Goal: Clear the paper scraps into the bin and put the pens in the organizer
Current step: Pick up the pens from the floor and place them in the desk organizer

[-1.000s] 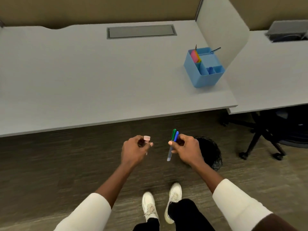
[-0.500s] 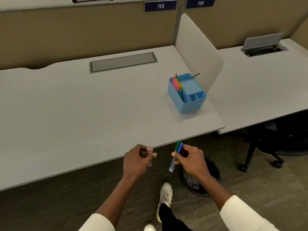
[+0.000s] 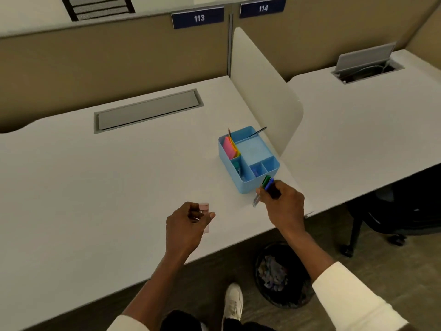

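The bin (image 3: 282, 275) sits on the floor under the desk's front edge, scraps already inside. Your left hand (image 3: 187, 226) hovers over that edge, curled around a pink pen (image 3: 204, 211). Your right hand (image 3: 282, 201) pinches 2 pens (image 3: 266, 185), green and blue, right at the front corner of the organizer (image 3: 248, 158). Gripped together, the 2 could splay and 1 slip out, or the tips could catch the organizer's wall and push it toward the divider (image 3: 262, 91).

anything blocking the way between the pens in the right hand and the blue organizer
Nothing visible does. The right hand holds the green and blue pens just at the near corner of the blue organizer, whose compartments are open on top.
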`<act>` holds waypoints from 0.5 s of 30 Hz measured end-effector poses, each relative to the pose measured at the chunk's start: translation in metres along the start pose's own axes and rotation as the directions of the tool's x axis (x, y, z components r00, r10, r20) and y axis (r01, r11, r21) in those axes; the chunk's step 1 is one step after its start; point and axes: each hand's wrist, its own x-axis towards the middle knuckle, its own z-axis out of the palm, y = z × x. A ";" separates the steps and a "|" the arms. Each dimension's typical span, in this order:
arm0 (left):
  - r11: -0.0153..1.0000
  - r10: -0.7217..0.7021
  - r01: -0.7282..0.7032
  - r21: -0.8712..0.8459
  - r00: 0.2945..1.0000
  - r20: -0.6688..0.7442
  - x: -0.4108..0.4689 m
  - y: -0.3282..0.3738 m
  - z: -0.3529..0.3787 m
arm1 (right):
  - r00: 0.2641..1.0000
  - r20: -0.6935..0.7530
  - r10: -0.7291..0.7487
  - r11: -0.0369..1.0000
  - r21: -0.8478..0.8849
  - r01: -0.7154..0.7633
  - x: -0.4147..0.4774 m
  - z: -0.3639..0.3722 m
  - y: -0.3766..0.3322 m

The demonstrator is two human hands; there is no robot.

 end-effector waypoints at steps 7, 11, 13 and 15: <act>1.000 0.017 -0.017 -0.012 1.000 0.010 0.052 0.034 0.020 | 0.965 -0.184 -0.189 0.982 -0.040 0.184 0.048 -0.007 -0.021; 0.999 0.036 -0.036 -0.016 0.998 0.056 0.078 0.050 0.026 | 0.948 -0.219 -0.231 0.972 -0.085 0.217 0.071 0.000 -0.027; 0.999 0.043 -0.042 -0.010 0.995 0.095 0.091 0.054 0.028 | 0.954 -0.203 -0.222 0.973 -0.108 0.203 0.079 0.005 -0.027; 0.998 0.059 -0.059 -0.008 0.990 0.127 0.103 0.054 0.028 | 0.963 -0.180 -0.201 0.977 -0.113 0.183 0.082 0.013 -0.026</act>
